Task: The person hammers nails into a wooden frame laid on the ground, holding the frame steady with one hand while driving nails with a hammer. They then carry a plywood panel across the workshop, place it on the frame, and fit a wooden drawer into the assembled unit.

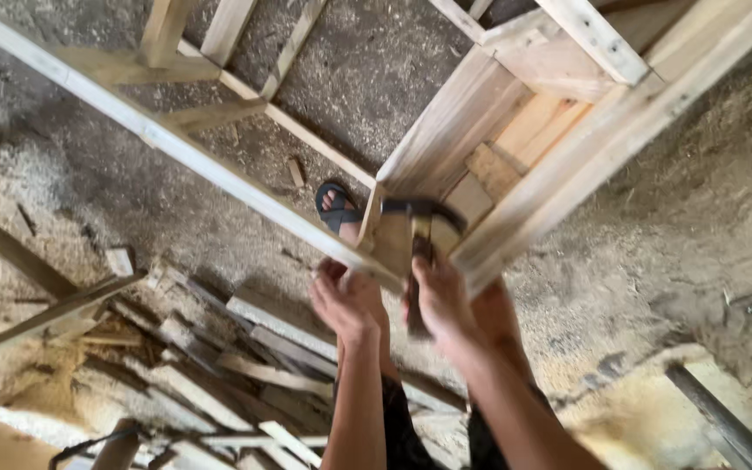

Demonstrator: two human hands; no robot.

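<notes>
We are looking down at a pale wooden frame (515, 130), a lattice of rails and slats standing over a sawdust-covered floor (672, 261). We see no packages, labels or signs anywhere around it.

Our right hand (446, 305) is clenching the dark handle of a hammer (419, 235), whose black head is resting against the near corner of the frame, where a long diagonal rail (176, 144) is meeting the thicker side beam (602, 148). The hammer is standing roughly upright, handle down into the fist, head lying across the top of the corner joint. The right forearm is rising from the bottom edge of the view, wrist bent slightly inward.

Our left hand (345, 300) is sitting just beside the right one, under the diagonal rail near the same corner. Its fingers are curling upward and seem to be touching the rail's lower edge, though blur is keeping us from telling whether they are gripping it.

Beyond the rail, a foot in a dark sandal (337, 209) is standing on the floor. To the left, a pile of offcut slats (237, 365) is lying in the sawdust.
</notes>
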